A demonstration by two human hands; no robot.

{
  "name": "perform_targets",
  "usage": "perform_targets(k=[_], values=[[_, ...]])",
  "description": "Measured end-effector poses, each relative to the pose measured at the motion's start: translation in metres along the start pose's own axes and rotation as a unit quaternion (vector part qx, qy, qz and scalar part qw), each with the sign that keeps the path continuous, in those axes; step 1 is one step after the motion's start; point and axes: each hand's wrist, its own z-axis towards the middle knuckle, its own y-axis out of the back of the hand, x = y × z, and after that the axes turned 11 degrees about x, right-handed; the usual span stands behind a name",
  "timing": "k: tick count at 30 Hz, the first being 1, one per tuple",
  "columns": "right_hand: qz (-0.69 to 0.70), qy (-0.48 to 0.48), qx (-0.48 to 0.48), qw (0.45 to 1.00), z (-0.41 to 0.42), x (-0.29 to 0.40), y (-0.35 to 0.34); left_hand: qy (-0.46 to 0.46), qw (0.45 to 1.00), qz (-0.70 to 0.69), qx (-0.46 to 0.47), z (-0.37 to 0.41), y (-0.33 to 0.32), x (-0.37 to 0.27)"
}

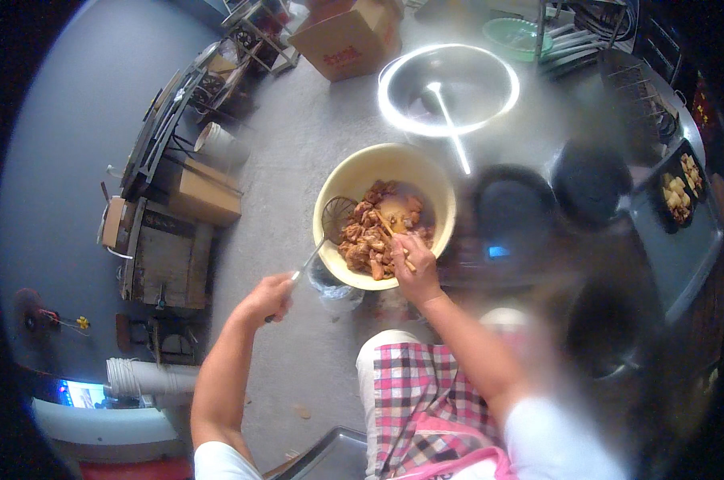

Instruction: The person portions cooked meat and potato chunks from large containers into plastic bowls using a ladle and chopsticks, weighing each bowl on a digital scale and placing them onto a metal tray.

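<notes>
A cream-coloured basin (pixel 331 180) stands before me, with brown pieces of meat (pixel 362 243) and some liquid inside. My left hand (pixel 270 300) grips the long handle of a wire skimmer (pixel 338 215), whose round head rests at the basin's left inner wall beside the meat. Over the basin's near right side, my right hand (pixel 416 264) is closed around a wooden stick or chopsticks (pixel 385 223); the far end reaches into the meat. Whether it is one stick or a pair I cannot tell.
Beyond the basin, a large metal bowl (pixel 392 114) has a long-handled ladle (pixel 452 129) in it. Dark round pots (pixel 512 204) stand at the right, near a tray (pixel 677 258) with food containers. A cardboard box (pixel 350 45) sits at the back, and a dark tray (pixel 338 456) lies by my legs.
</notes>
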Motion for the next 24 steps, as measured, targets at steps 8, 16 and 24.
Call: perform_targets(k=[8,16,24], values=[[-0.04,0.059,0.053,0.996,0.003,0.018,-0.012,-0.05,0.959,-0.248,0.131,0.032,-0.006,0.025],[-0.167,0.151,0.097,0.969,-0.003,0.014,0.005,-0.034,0.87,-0.476,0.122,0.031,-0.07,0.02],[-0.192,0.193,0.094,0.958,-0.01,0.041,0.053,-0.064,0.83,-0.529,0.165,-0.006,-0.1,0.009]])
